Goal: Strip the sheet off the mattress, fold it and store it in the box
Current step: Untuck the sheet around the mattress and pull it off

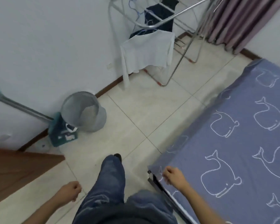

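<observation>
A blue-grey sheet [242, 143] printed with white whale outlines covers the mattress on the right. At its near corner the sheet is lifted a little, and the dark mattress edge [153, 180] shows beneath. My right hand [173, 175] rests at that corner with its fingers curled on the sheet's edge. My left hand [71, 190] hangs over the floor tiles to the left of my legs, its fingers curled and nothing in it. No box is in view.
A metal drying rack [176, 68] with a white garment [147, 52] stands at the back. A grey mesh bin [84, 110] and a teal dustpan [61, 131] sit by the left wall. A brown door [14, 172] is at the left. Curtains [242, 21] hang at the back right.
</observation>
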